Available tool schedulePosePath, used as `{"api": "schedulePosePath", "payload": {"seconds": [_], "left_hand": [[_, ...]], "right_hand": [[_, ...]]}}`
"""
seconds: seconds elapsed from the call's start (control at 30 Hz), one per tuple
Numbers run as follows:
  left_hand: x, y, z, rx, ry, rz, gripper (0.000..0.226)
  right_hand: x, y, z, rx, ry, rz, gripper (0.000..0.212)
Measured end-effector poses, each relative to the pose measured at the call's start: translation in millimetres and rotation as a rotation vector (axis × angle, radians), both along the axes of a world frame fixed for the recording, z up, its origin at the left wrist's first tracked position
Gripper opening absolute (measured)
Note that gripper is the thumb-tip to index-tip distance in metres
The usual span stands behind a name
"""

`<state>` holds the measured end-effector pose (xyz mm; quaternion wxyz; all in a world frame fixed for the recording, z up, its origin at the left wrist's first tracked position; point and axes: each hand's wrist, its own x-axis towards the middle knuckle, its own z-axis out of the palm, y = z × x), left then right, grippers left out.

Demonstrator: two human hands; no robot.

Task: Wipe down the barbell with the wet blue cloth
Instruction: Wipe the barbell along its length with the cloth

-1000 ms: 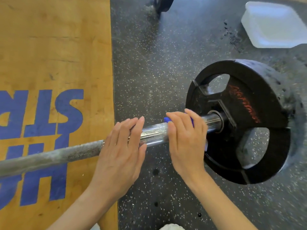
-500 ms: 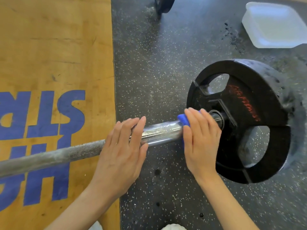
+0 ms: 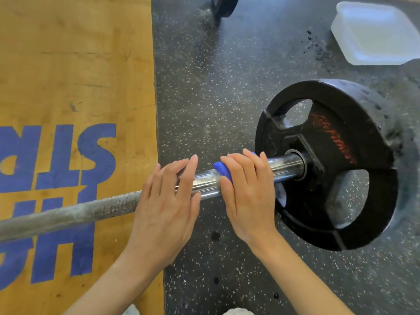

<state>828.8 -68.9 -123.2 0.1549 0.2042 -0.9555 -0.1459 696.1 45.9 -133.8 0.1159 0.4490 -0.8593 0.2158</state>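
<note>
The barbell (image 3: pixel 68 212) lies across the floor, its knurled grey shaft on the left and its shiny sleeve (image 3: pixel 286 165) running into a black weight plate (image 3: pixel 363 155) on the right. My right hand (image 3: pixel 247 194) grips the blue cloth (image 3: pixel 221 170) wrapped over the sleeve, about midway along it; most of the cloth is hidden under the fingers. My left hand (image 3: pixel 166 201) rests on the bar where shaft meets sleeve, fingers laid fairly straight over the top.
A wooden lifting platform (image 3: pixel 68 64) with blue lettering lies under the shaft on the left. Speckled black rubber flooring (image 3: pixel 204 98) lies beneath the sleeve. A white plastic tub (image 3: pixel 375 32) sits at the far right, and another dark plate's edge (image 3: pixel 225 5) shows at the top.
My right hand slid the cloth right to the plate's collar, then back left along the sleeve toward my left hand. The left hand has stayed in place.
</note>
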Motion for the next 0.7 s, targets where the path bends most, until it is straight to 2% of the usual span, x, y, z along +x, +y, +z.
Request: {"api": "schedulePosePath", "payload": {"seconds": [0.13, 0.33, 0.5, 0.7], "left_hand": [[-8, -7, -2, -0.019, -0.010, 0.014, 0.053], [-18, -20, -4, -0.059, 0.035, 0.033, 0.045], [-25, -28, -2, -0.099, 0.006, 0.032, 0.044], [-18, -25, 2, -0.081, -0.029, 0.076, 0.055]], "right_hand": [[-14, -21, 8, -0.032, -0.030, -0.052, 0.041], [-1, -3, -1, -0.025, -0.023, 0.014, 0.047], [-20, -49, 11, 0.031, 0.028, -0.076, 0.035], [2, -18, 0, -0.054, -0.088, 0.016, 0.047]]}}
